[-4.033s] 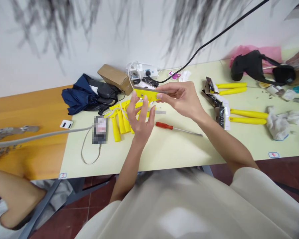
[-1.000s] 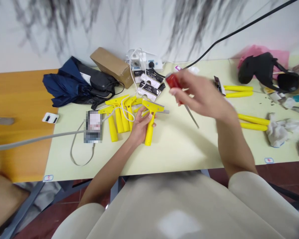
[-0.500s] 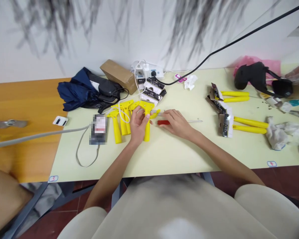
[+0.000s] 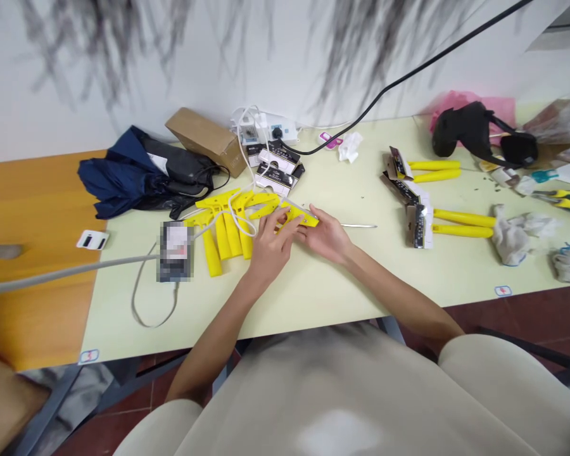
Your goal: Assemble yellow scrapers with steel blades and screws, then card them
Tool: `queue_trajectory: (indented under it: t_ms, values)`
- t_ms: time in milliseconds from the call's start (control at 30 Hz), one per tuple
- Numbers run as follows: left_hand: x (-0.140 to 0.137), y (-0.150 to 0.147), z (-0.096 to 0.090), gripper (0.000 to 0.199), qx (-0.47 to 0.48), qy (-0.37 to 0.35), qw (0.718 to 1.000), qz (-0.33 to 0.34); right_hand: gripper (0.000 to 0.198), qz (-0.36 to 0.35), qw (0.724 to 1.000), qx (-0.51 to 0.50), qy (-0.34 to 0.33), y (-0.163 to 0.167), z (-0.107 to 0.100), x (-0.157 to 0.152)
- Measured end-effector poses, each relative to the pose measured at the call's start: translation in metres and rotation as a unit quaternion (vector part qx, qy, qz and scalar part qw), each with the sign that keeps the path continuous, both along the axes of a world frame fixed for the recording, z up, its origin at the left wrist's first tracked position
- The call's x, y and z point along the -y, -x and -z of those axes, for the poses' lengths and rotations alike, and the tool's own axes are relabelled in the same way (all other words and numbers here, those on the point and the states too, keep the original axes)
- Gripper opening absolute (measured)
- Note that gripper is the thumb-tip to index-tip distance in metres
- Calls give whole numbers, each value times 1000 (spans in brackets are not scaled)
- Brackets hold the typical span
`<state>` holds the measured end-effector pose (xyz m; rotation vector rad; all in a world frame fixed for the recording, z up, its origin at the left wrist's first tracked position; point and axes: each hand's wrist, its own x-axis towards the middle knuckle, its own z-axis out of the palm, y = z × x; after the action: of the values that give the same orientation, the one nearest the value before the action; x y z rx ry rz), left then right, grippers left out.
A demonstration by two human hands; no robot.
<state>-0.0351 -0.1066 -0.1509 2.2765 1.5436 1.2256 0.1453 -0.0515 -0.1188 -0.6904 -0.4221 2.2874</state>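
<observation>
A yellow scraper (image 4: 304, 215) with a wide head and small screws is between my two hands, its head tilted and its handle mostly hidden by fingers. My left hand (image 4: 270, 246) grips it from the left, fingers bent over the head. From the right, my right hand (image 4: 329, 235) closes around its lower part, palm partly turned up. Beyond my right hand a screwdriver's metal shaft (image 4: 361, 226) lies on the table; its handle is hidden. Several more yellow scrapers (image 4: 212, 253) lie side by side left of my hands, a white cable across them.
Black-and-white boxes (image 4: 276, 180) lie behind the scrapers, near a power strip (image 4: 285, 130) and a brown carton (image 4: 206, 140). A blurred-out device (image 4: 175, 253) and a navy umbrella (image 4: 116, 171) are left. Yellow-handled tools (image 4: 463, 225) and crumpled gloves (image 4: 510, 234) lie right.
The scraper has turned from upright to tilted, its head now towards the right. My right hand has left the red-handled screwdriver's side and joined the left on the scraper. The view shifted slightly.
</observation>
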Motion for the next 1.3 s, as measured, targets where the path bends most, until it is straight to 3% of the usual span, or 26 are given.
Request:
queue_trajectory:
  t_ms: [167,333,500,733,900,1033,1200,1300]
  values:
    - [-4,0,-6,31,71,56,996,5,34,9,1000,4,14,-2,9,1]
    - [-12,4,-21,23,152,166,974,9,33,-35,999,4,-28,-7,11,3]
    - [-16,8,-32,9,177,210,961,-20,30,-61,996,0,-69,-15,6,5]
    - [-20,18,-28,18,252,277,927,3,31,-53,991,60,-109,-15,12,4]
    - [-18,11,-16,27,316,255,913,-32,33,-31,989,86,-113,-16,15,1]
    - [-12,-2,-9,52,394,228,889,-47,37,-10,980,132,-151,-19,1,-2]
    - [1,-17,-19,60,417,202,886,-26,44,26,936,221,-274,-17,-33,-4]
    - [5,-20,-26,80,387,214,897,-25,36,23,941,212,-262,-10,-49,-7]
